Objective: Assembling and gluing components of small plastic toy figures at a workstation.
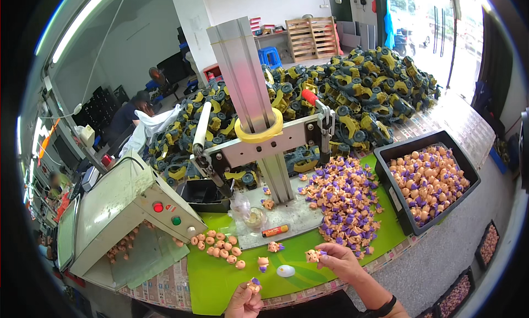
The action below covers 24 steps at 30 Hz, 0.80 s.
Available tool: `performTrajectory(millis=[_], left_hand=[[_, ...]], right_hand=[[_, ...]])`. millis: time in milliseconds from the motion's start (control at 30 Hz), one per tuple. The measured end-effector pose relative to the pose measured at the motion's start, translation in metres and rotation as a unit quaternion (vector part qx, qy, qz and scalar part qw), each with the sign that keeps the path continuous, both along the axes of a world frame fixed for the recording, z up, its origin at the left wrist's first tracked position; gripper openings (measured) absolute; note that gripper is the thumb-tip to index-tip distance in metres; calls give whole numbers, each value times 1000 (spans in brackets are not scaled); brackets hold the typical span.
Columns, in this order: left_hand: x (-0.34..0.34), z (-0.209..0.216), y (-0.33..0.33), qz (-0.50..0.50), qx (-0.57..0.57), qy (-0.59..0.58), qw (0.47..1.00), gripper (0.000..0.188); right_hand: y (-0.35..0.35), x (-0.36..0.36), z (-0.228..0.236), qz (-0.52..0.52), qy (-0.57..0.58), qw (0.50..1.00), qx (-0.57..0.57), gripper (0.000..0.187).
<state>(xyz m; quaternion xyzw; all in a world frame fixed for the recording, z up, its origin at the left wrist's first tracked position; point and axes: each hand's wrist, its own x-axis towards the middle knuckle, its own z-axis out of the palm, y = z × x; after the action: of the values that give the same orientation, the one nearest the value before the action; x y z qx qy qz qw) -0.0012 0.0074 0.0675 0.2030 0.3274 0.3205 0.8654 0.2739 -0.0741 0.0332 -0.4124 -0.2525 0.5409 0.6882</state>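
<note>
- Two small peach-and-purple figures are being held in the head view: the left hand (pixel 245 302) is holding the left figure (pixel 254 285) low by the counter's (pixel 165 283) front edge, and the right hand (pixel 343 264) is holding the right figure (pixel 314 255) above the green mat (pixel 209 287).
- Each grip is clamping thumb and fingers on its figure.
- A light fingertip pinch could be letting the right figure slip, perhaps knocking the standing figure (pixel 263 264) or landing by the white egg-shaped piece (pixel 285 270).
- A drop from the left hand could be sending its figure off the counter.
- The right figure is pointing its head leftward, its long axis running roughly level; the left figure is showing purple uppermost, its axis being unclear.
</note>
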Motion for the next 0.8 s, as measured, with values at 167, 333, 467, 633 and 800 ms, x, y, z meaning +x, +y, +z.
performTrajectory(millis=[167, 333, 467, 633, 800], left_hand=[[0, 0, 1, 1, -4, -1, 1000, 22], [0, -1, 1, 11, -10, -1, 1000, 18], [0, -2, 1, 11, -11, 4, 1000, 18], [1, -1, 1, 13, -13, 2, 1000, 16], [2, -2, 2, 15, -18, 3, 1000, 16]], right_hand=[[-2, -4, -4, 31, 87, 996, 3, 27], [-4, -8, -7, 37, 44, 998, 1, 28], [-6, -7, -10, 53, 27, 998, 9, 30], [-8, -7, -18, 55, 47, 997, 19, 30], [-10, -12, -28, 50, 87, 995, 24, 35]])
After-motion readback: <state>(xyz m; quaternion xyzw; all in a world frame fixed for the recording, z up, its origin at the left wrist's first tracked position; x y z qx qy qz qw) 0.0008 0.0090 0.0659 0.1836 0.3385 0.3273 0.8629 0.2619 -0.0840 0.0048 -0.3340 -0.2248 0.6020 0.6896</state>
